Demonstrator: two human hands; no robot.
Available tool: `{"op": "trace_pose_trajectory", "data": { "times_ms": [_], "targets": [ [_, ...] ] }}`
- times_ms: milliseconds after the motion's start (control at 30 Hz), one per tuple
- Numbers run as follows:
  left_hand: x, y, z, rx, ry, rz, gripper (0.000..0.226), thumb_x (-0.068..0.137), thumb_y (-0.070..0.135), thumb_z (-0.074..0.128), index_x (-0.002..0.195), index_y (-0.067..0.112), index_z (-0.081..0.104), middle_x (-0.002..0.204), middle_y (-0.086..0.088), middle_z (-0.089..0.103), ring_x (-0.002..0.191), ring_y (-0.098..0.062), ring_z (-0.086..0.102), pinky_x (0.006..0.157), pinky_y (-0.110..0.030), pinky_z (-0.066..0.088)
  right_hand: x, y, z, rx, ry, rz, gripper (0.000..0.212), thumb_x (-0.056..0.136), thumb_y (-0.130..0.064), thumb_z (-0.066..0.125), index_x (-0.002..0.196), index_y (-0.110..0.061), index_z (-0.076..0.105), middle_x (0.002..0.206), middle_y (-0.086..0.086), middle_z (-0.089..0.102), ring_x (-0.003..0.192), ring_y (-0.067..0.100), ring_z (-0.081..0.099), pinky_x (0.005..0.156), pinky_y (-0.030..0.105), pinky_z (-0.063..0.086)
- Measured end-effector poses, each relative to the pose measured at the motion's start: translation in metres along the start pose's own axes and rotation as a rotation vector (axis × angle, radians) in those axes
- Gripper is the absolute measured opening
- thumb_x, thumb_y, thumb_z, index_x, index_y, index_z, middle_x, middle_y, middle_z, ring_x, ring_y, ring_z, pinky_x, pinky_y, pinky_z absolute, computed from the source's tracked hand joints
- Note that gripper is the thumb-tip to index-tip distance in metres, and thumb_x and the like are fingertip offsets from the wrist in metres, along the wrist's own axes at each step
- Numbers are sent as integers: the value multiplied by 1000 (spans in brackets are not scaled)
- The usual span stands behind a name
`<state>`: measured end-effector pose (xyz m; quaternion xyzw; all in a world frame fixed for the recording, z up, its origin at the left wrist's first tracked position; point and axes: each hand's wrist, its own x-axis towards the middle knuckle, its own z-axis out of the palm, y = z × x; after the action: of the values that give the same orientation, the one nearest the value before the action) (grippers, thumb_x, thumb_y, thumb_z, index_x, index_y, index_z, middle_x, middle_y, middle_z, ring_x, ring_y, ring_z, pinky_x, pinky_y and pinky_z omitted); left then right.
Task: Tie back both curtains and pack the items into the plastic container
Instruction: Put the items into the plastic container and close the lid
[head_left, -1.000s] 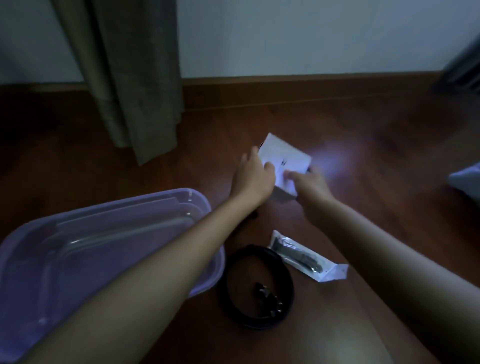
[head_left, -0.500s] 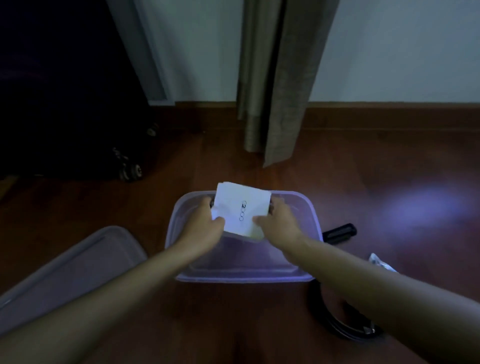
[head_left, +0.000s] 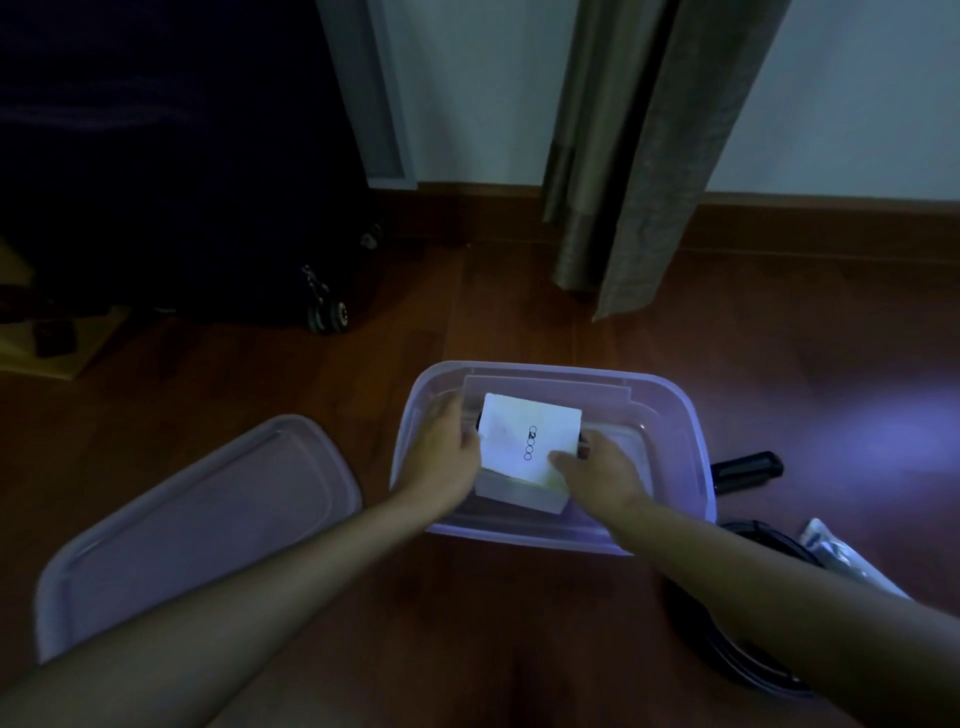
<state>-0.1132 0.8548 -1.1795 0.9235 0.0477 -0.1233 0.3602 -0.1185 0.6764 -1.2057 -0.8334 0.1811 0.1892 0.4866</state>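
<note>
A white box (head_left: 522, 452) with small ring marks on its top sits low inside the clear plastic container (head_left: 675, 415) on the wooden floor. My left hand (head_left: 441, 457) holds the box's left side and my right hand (head_left: 597, 475) holds its right front corner, both inside the container. The container's lid (head_left: 197, 525) lies flat to the left. A grey-brown curtain (head_left: 639, 156) hangs straight down behind the container, its hem just above the floor.
A black coiled belt (head_left: 727, 654) and a clear packet (head_left: 841, 556) lie on the floor at the right, partly behind my right arm. A small black bar-shaped item (head_left: 748, 467) lies beside the container's right wall. A dark wheeled suitcase (head_left: 208, 182) stands at the back left.
The box was lifted from the floor at the right, carried over the container, and has now come down inside it. The view swung left from the belt to the container and lid.
</note>
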Motion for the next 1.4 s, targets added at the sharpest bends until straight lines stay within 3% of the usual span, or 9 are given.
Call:
{"op": "trace_pose_trajectory", "data": {
  "times_ms": [100,233,367,567,700,800,1000,1267,1400],
  "targets": [
    [13,-14,-24,62,162,-50,55,102,9,36,153,11,15,161,-4,11,149,-21,3,120,-37,4,-1,-4,3,65,-12,33,30,98,-18,54,127,-12,55,110,2,63,96,24,59,75,33,50],
    [26,-29,-33,-180,45,-329,54,104,19,37,153,13,16,159,-10,20,144,-30,24,115,-43,28,4,-21,16,100,-43,34,32,98,-18,55,129,-10,55,124,8,63,109,29,61,92,44,52],
    [29,-37,-26,-215,-49,-329,44,99,14,40,142,14,40,139,-14,49,121,-32,50,101,-48,44,12,-38,37,61,-101,13,33,98,-17,54,129,-6,56,129,14,61,113,32,60,97,46,50],
    [21,-25,-27,-148,-29,-337,51,101,21,40,149,10,26,151,-15,35,134,-33,40,107,-43,38,8,-48,33,-15,-178,-11,35,100,-20,52,131,-4,53,131,15,59,107,28,59,86,36,51],
    [9,11,-20,93,130,44,65,102,31,40,154,11,5,162,-7,2,149,-22,1,121,-37,8,-6,-47,-30,-122,-220,-89,42,94,-33,61,130,-12,53,114,8,62,85,21,58,78,37,56],
    [8,54,8,107,58,371,66,101,29,45,154,15,9,162,-1,1,149,-15,-3,118,-28,4,-17,-23,-102,-306,11,-204,42,92,-30,63,131,-14,56,118,2,63,96,19,63,75,26,47],
    [5,152,116,196,-177,776,51,95,22,55,142,7,42,149,-13,39,137,-29,36,113,-32,24,-62,92,-189,-397,332,87,36,87,-37,64,116,-18,59,99,1,64,96,22,61,73,28,41],
    [-18,179,209,931,-397,913,27,91,13,56,118,12,58,121,-9,58,113,-29,58,81,-36,49,-110,172,-149,-480,193,302,94,52,-92,53,115,-23,43,115,-1,65,105,21,63,80,39,54],
    [-20,175,215,1053,-377,971,28,95,3,43,116,11,61,119,-7,64,109,-28,63,80,-35,50,-109,167,-142,-520,201,243,102,52,-92,49,134,-34,32,120,-3,65,107,22,64,82,41,54]
  ]
}}
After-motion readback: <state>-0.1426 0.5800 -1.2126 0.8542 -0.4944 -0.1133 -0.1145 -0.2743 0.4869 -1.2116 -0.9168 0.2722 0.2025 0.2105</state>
